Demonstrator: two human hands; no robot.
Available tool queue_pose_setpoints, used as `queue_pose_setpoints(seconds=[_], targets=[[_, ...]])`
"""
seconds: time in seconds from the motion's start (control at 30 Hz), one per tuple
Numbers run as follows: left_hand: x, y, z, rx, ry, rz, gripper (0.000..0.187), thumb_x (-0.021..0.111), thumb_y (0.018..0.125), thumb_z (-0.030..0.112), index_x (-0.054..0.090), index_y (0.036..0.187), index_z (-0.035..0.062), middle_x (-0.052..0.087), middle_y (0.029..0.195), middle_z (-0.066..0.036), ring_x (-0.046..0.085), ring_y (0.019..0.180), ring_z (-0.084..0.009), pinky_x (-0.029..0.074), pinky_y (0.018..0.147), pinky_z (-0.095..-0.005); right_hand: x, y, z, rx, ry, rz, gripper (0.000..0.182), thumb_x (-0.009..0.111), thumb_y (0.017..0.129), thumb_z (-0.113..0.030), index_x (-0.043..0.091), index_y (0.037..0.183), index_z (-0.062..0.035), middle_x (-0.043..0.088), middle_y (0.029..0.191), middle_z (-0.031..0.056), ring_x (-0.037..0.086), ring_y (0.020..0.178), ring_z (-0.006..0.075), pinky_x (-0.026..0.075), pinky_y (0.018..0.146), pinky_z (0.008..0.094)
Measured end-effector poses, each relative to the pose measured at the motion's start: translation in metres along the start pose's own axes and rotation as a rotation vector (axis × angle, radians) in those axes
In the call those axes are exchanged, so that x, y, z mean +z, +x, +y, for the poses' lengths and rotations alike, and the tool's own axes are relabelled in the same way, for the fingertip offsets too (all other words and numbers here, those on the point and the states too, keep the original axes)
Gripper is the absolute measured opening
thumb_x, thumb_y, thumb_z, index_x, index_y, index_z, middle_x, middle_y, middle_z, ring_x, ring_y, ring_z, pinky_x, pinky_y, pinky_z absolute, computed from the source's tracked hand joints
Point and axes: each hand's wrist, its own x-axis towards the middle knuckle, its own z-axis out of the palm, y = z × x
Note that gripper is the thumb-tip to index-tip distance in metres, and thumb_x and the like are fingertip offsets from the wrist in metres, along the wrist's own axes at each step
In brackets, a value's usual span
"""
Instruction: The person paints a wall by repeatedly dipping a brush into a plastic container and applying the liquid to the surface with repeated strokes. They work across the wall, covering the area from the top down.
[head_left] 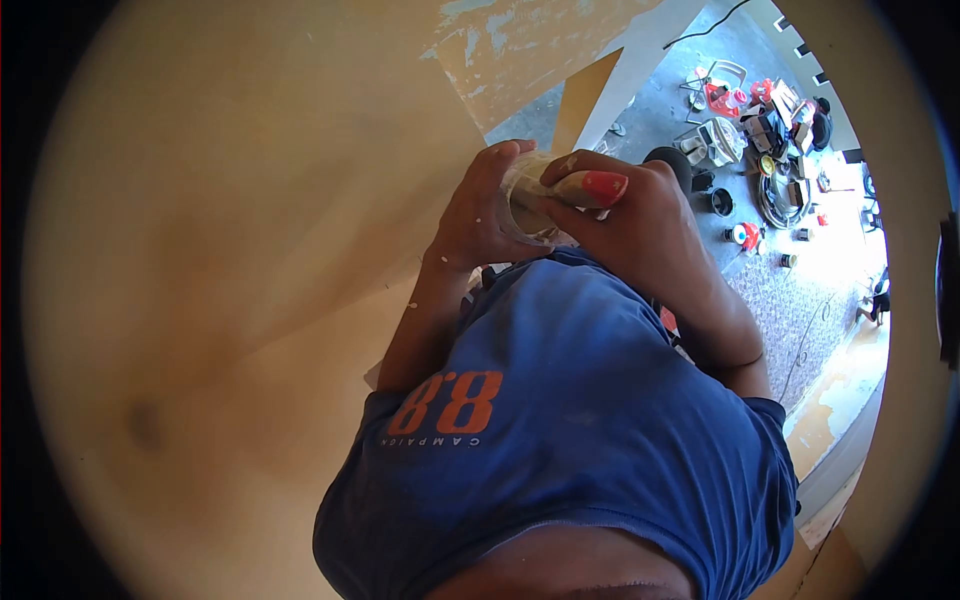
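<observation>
In front of my chest, my left hand (pixel 470 210) is wrapped round a small paint-smeared tub (pixel 520 185), tilted so that its mouth faces my right hand. Flecks of pale paint dot the hand and wrist. My right hand (pixel 640 215) grips a paintbrush (pixel 603 187) by its pale handle with a red end. The brush's other end points into the tub's mouth; its bristles are hidden there. Both hands are close together, just beyond the front of my blue shirt (pixel 580 380).
A yellow-beige wall (pixel 220 250) fills the left side, with a patchy whitish stretch (pixel 530 50) at the top. Far below on the right, the floor holds a chair (pixel 722 80), a black bucket (pixel 721 202), a coiled hose (pixel 783 205) and several scattered containers.
</observation>
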Motion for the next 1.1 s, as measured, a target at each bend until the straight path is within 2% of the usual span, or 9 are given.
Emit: queue_pose_setpoints(seconds=[0.07,0.4,0.5,0.57,0.67,0.87,0.97,1.03,1.1], targets=[[0.002,-0.002,-0.002,-0.031,-0.059,0.045,0.115,0.092,0.043,0.026,0.029,0.137,0.0075,0.050,0.127,-0.020,0.050,0.114,-0.0383,0.043,0.095,-0.0445,-0.001,-0.001,-0.001,0.010,-0.003,0.002,0.017,0.072,0.076,-0.010,0.066,0.090,-0.0013,0.068,0.075,0.0152,0.068,0.067,0.0249,0.053,0.062,0.0293],[0.002,-0.002,-0.006,0.049,-0.016,0.102,0.118,0.092,0.047,0.028,0.023,0.140,0.0075,0.049,0.125,-0.023,0.052,0.111,-0.0386,0.045,0.092,-0.0449,-0.011,-0.008,-0.006,0.022,0.057,0.086,0.017,0.073,0.076,-0.010,0.067,0.090,-0.0022,0.070,0.080,0.0109,0.069,0.071,0.0162,0.052,0.066,0.0258],[0.000,-0.003,-0.006,0.054,-0.008,0.111,0.119,0.092,0.049,0.027,0.021,0.142,0.0077,0.050,0.123,-0.024,0.053,0.109,-0.0379,0.046,0.090,-0.0451,-0.014,-0.009,-0.001,0.028,0.133,0.096,0.016,0.073,0.076,-0.008,0.067,0.090,-0.0023,0.069,0.083,0.0079,0.067,0.074,0.0129,0.052,0.069,0.0250],[-0.001,-0.003,-0.007,0.063,-0.011,0.115,0.119,0.092,0.049,0.027,0.021,0.142,0.0077,0.050,0.122,-0.024,0.054,0.109,-0.0376,0.047,0.090,-0.0451,-0.010,-0.010,0.006,-0.002,0.275,0.186,0.016,0.072,0.077,-0.010,0.066,0.089,-0.0005,0.068,0.079,0.0072,0.065,0.065,0.0141,0.051,0.062,0.0245],[-0.001,-0.003,-0.009,0.050,-0.040,0.110,0.121,0.092,0.048,0.026,0.020,0.143,0.0072,0.050,0.123,-0.023,0.054,0.109,-0.0374,0.046,0.091,-0.0447,-0.017,-0.015,0.009,0.031,0.353,0.185,0.015,0.072,0.076,-0.005,0.066,0.089,0.0015,0.068,0.085,0.0053,0.064,0.070,0.0108,0.051,0.065,0.0239],[0.005,-0.002,-0.009,0.056,-0.017,0.142,0.119,0.092,0.047,0.024,0.022,0.142,0.0059,0.051,0.126,-0.020,0.054,0.110,-0.0365,0.045,0.094,-0.0432,-0.023,-0.025,0.008,0.117,0.571,0.246,0.018,0.071,0.075,0.004,0.064,0.092,0.0028,0.067,0.091,0.0088,0.064,0.081,0.0139,0.051,0.072,0.0253],[0.006,0.001,-0.008,0.004,-0.021,0.127,0.118,0.091,0.047,0.024,0.023,0.142,0.0054,0.051,0.126,-0.019,0.053,0.113,-0.0366,0.044,0.095,-0.0431,-0.023,-0.027,0.012,0.064,0.551,0.283,0.020,0.071,0.075,0.005,0.064,0.093,0.0022,0.067,0.092,0.0098,0.063,0.083,0.0146,0.051,0.073,0.0257],[0.004,0.005,-0.005,0.085,0.014,0.077,0.119,0.091,0.054,0.021,0.014,0.143,0.0032,0.045,0.127,-0.024,0.051,0.115,-0.0321,0.047,0.094,-0.0400,-0.024,-0.029,0.013,0.066,0.554,0.302,0.020,0.072,0.075,0.005,0.064,0.093,0.0021,0.067,0.092,0.0096,0.063,0.084,0.0146,0.051,0.074,0.0259],[0.007,0.004,-0.004,0.040,0.017,0.117,0.117,0.090,0.052,0.024,0.019,0.143,0.0043,0.048,0.126,-0.021,0.052,0.115,-0.0341,0.045,0.096,-0.0411,-0.027,-0.033,0.012,0.066,0.546,0.307,0.021,0.073,0.074,0.005,0.064,0.093,0.0020,0.067,0.092,0.0095,0.063,0.085,0.0146,0.051,0.076,0.0261]])
